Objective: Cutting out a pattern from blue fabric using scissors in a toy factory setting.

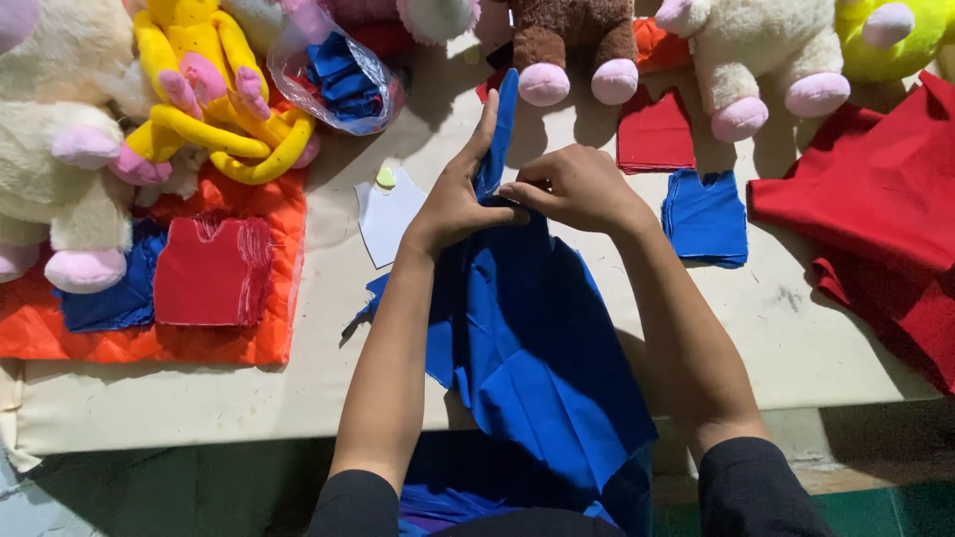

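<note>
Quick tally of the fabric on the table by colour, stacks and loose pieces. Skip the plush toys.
Blue: 4, the piece in the hands, a cut stack, a bagged bundle, a stack by the orange mat
Red: 3, a cut stack on the mat, a piece, a large cloth
Orange: 1, quilted mat
Total: 8

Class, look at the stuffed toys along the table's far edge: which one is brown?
The brown toy sits at top centre, just beyond the hands, pink soles facing the camera. Its neighbours are cream, yellow or green.
</note>
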